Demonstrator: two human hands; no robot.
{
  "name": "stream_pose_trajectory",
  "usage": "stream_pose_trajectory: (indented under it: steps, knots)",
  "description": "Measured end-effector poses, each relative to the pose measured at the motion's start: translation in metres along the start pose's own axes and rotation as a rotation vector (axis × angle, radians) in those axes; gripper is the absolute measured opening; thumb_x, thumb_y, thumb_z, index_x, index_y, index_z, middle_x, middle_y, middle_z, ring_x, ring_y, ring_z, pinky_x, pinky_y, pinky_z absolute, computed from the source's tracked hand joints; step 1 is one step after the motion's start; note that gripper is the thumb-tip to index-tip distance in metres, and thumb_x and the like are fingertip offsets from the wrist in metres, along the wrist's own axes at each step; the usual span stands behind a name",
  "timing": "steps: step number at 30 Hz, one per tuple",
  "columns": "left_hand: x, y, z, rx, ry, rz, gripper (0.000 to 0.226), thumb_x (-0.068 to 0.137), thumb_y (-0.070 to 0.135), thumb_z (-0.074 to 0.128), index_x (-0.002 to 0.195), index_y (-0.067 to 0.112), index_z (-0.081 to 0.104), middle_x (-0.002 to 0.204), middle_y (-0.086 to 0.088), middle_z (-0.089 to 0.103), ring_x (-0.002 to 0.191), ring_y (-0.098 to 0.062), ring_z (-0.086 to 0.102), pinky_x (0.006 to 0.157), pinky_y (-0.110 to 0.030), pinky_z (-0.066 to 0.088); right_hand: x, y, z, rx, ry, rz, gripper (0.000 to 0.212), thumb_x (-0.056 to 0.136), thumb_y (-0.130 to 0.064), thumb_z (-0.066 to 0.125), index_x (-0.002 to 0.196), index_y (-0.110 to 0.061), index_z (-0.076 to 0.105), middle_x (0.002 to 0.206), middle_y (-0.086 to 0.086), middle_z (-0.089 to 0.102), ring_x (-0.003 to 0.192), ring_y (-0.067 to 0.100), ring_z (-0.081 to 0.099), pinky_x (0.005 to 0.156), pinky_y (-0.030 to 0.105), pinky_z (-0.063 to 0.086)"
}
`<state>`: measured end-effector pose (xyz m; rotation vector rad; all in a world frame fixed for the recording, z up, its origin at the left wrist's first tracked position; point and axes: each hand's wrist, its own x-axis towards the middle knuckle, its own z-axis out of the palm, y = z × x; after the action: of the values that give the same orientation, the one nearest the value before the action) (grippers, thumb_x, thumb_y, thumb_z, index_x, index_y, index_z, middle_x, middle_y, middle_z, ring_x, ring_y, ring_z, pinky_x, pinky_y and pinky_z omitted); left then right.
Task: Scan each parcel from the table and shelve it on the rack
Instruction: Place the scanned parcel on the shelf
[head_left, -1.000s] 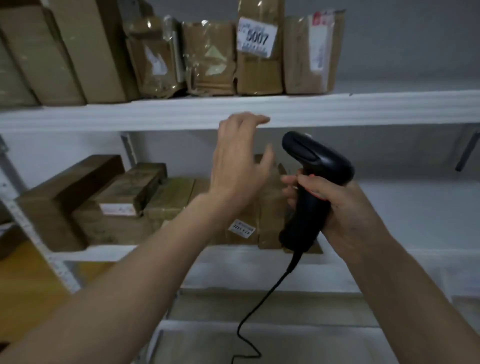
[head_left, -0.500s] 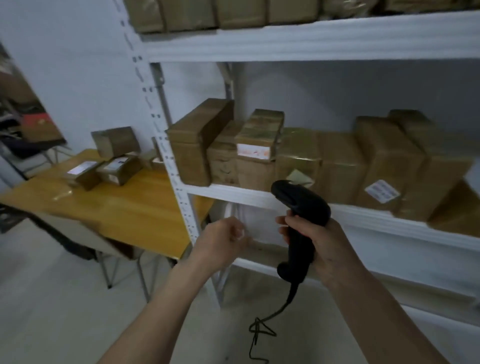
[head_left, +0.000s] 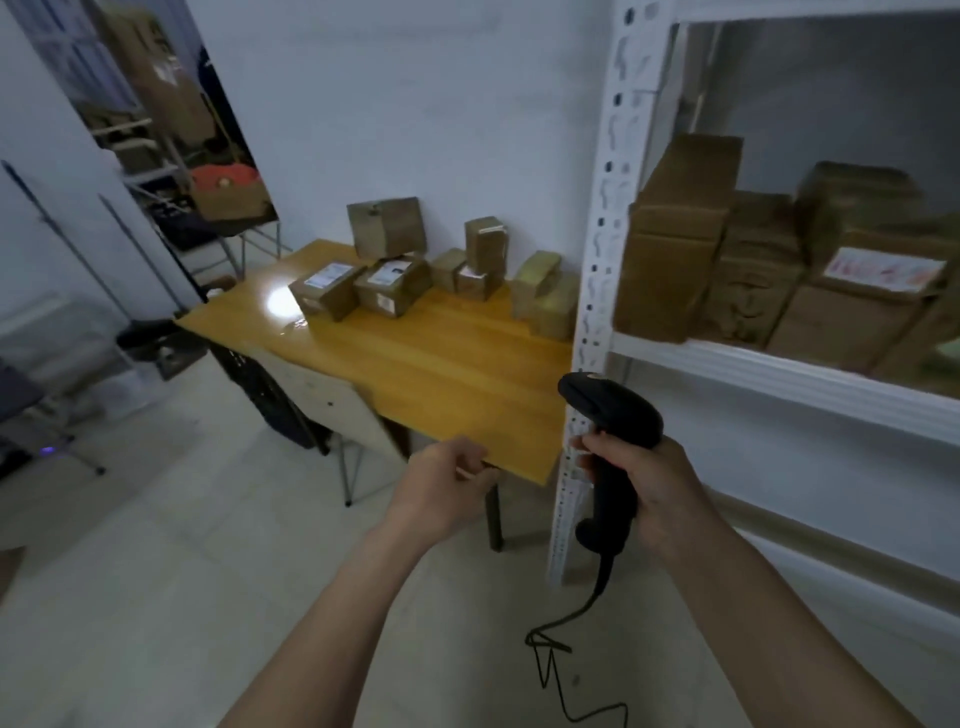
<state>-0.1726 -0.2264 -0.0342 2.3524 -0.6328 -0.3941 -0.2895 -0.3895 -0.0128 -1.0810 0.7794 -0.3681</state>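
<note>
Several brown cardboard parcels (head_left: 390, 287) with white labels stand along the far side of a yellow wooden table (head_left: 441, 358). My right hand (head_left: 641, 488) grips the handle of a black barcode scanner (head_left: 613, 452), whose cable hangs to the floor. My left hand (head_left: 447, 486) hovers in front of the table's near corner with fingers loosely curled, holding nothing. The white metal rack (head_left: 587, 322) stands at the right, with brown parcels (head_left: 748, 270) lined up on its shelf.
A doorway (head_left: 171, 145) at the back left shows a cluttered room. A chair (head_left: 322, 410) is tucked under the table. Dark gear and thin metal legs stand at the left on the pale floor (head_left: 156, 597).
My view swung left from the rack shelves to the table. My left hand came down from the upper shelf and curled in. My right hand kept hold of the scanner.
</note>
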Motion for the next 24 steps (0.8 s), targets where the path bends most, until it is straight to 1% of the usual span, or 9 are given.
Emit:
stream_pose_trajectory:
  steps: [2, 5, 8, 10, 12, 14, 20, 22, 24]
  knots:
    - [0.004, -0.015, -0.015, -0.017, 0.009, -0.009, 0.029, 0.093, 0.032, 0.063, 0.117, 0.016, 0.063, 0.097, 0.006, 0.061, 0.091, -0.014, 0.061, 0.073, -0.023, 0.043, 0.003, 0.004, 0.023, -0.015, -0.011, 0.013, 0.005, 0.083, 0.001, 0.068, 0.088, 0.0, 0.068, 0.082, 0.013, 0.07, 0.073, 0.023, 0.063, 0.081, 0.039, 0.052]
    - [0.011, -0.033, -0.034, -0.023, 0.023, -0.015, 0.032, 0.093, 0.034, 0.063, 0.12, 0.017, 0.063, 0.101, 0.006, 0.061, 0.095, -0.014, 0.061, 0.074, -0.024, 0.044, 0.01, 0.006, 0.053, -0.031, -0.034, 0.002, 0.006, 0.082, 0.002, 0.068, 0.084, -0.004, 0.067, 0.079, 0.011, 0.07, 0.072, 0.022, 0.064, 0.078, 0.037, 0.052]
    - [0.019, -0.048, -0.049, 0.007, 0.057, -0.019, 0.031, 0.093, 0.035, 0.062, 0.12, 0.021, 0.062, 0.102, 0.009, 0.061, 0.095, -0.012, 0.06, 0.074, -0.022, 0.043, 0.019, 0.008, 0.078, -0.061, -0.066, -0.012, 0.007, 0.081, 0.001, 0.07, 0.084, -0.005, 0.068, 0.08, 0.011, 0.071, 0.073, 0.022, 0.065, 0.078, 0.037, 0.052]
    - [0.025, -0.059, -0.057, -0.006, 0.07, -0.033, 0.03, 0.093, 0.034, 0.063, 0.119, 0.02, 0.063, 0.1, 0.009, 0.061, 0.095, -0.012, 0.06, 0.075, -0.023, 0.045, 0.027, 0.012, 0.092, -0.066, -0.087, -0.003, 0.007, 0.081, 0.001, 0.069, 0.083, -0.006, 0.068, 0.079, 0.011, 0.071, 0.074, 0.022, 0.064, 0.079, 0.038, 0.051]
    - [0.035, -0.071, -0.062, -0.012, 0.063, -0.049, 0.029, 0.092, 0.034, 0.064, 0.118, 0.02, 0.063, 0.101, 0.008, 0.062, 0.095, -0.012, 0.06, 0.077, -0.024, 0.047, 0.037, 0.016, 0.105, -0.06, -0.096, 0.012, 0.007, 0.082, 0.001, 0.069, 0.085, -0.006, 0.067, 0.077, 0.009, 0.071, 0.075, 0.022, 0.064, 0.08, 0.037, 0.051]
    - [0.049, -0.081, -0.066, -0.009, 0.049, -0.062, 0.029, 0.092, 0.035, 0.063, 0.118, 0.02, 0.063, 0.102, 0.009, 0.062, 0.095, -0.011, 0.06, 0.076, -0.023, 0.045, 0.051, 0.019, 0.116, -0.048, -0.095, 0.028, 0.008, 0.082, 0.002, 0.068, 0.087, -0.005, 0.067, 0.077, 0.009, 0.071, 0.075, 0.022, 0.064, 0.08, 0.037, 0.051]
    - [0.123, -0.09, -0.078, -0.003, 0.017, -0.04, 0.032, 0.094, 0.036, 0.062, 0.122, 0.02, 0.062, 0.105, 0.006, 0.063, 0.095, -0.012, 0.06, 0.079, -0.027, 0.049, 0.112, 0.011, 0.145, -0.02, -0.081, 0.033, 0.007, 0.082, 0.001, 0.069, 0.085, -0.005, 0.067, 0.076, 0.01, 0.07, 0.071, 0.022, 0.064, 0.073, 0.035, 0.05]
    - [0.158, -0.086, -0.081, 0.005, -0.021, -0.029, 0.033, 0.094, 0.037, 0.062, 0.122, 0.02, 0.061, 0.106, 0.007, 0.062, 0.094, -0.012, 0.06, 0.077, -0.027, 0.049, 0.138, 0.004, 0.153, -0.003, -0.057, 0.038, 0.007, 0.082, 0.002, 0.069, 0.083, -0.005, 0.067, 0.077, 0.011, 0.07, 0.07, 0.022, 0.063, 0.07, 0.034, 0.05]
    - [0.195, -0.078, -0.083, 0.021, -0.069, -0.02, 0.034, 0.093, 0.039, 0.062, 0.123, 0.022, 0.06, 0.108, 0.007, 0.062, 0.096, -0.012, 0.06, 0.079, -0.03, 0.053, 0.164, -0.005, 0.16, 0.02, -0.023, 0.047, 0.006, 0.082, 0.002, 0.068, 0.082, -0.004, 0.066, 0.076, 0.012, 0.069, 0.069, 0.023, 0.063, 0.068, 0.035, 0.05]
